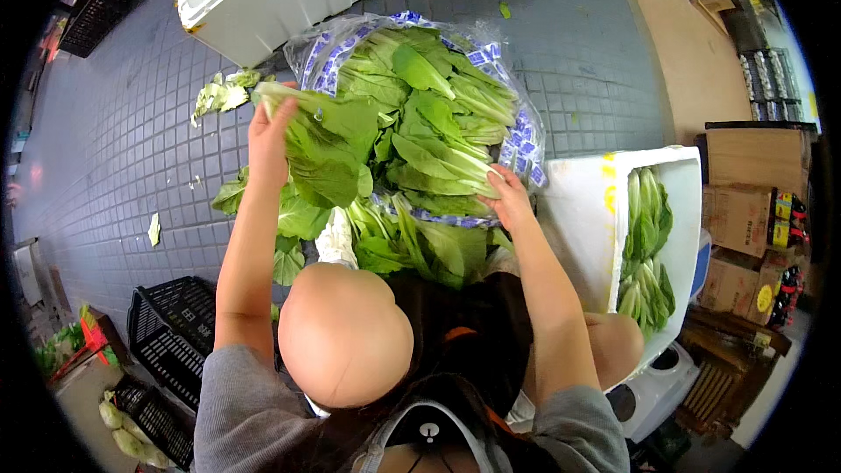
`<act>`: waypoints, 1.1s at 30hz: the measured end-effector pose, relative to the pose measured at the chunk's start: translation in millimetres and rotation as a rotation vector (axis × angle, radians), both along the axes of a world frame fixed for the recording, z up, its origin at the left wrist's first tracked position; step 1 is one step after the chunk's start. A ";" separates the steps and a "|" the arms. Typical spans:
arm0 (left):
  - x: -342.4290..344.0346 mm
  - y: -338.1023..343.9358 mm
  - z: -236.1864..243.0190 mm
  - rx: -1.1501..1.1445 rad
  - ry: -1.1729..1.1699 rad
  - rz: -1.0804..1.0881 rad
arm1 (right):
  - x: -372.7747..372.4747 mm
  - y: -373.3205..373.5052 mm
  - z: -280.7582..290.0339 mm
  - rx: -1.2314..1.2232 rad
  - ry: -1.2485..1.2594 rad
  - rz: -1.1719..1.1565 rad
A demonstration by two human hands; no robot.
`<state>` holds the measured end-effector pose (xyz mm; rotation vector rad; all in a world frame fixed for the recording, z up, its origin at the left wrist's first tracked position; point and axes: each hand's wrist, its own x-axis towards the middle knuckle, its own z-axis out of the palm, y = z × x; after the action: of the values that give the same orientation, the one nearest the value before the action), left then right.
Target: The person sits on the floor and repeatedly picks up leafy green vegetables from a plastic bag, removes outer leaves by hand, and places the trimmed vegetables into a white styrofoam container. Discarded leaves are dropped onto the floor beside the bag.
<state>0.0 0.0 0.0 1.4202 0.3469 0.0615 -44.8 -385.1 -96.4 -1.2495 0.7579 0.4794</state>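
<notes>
PLACE: looking like a greengrocer's or small grocery shop | long-leaved greens (442, 114) are filling a plastic bag (526, 153) | more heads (646, 215) are lying in a white polystyrene box (574, 201) | black crates (180, 324) are standing and loose leaves (155, 229) lying on grey floor tiles (114, 184) | brown cardboard cartons (738, 217) are standing stacked near packaged goods (773, 83)

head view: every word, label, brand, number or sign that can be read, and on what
Black crate: pale characters, not copied here.
Plastic bag: blue-and-white print, too small to read.
Cardboard box: reddish print, too small to read.
White foam box: yellow marks, unreadable.
</notes>
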 end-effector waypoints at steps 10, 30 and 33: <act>-31.2 3.7 22.7 -0.121 -0.171 -0.129 | 32.7 29.2 146.9 -0.373 -0.456 0.442; -3.6 -67.2 176.7 0.314 -0.258 -0.786 | 37.1 104.6 335.6 -0.640 -1.009 0.937; -11.6 -41.1 167.2 0.607 -0.390 -0.685 | 27.4 80.5 325.7 -0.437 -0.815 0.857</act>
<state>-11.6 -41.1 167.2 2.0120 -0.5345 -0.1260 -17.5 -304.6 229.2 -1.9827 -0.4316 0.4278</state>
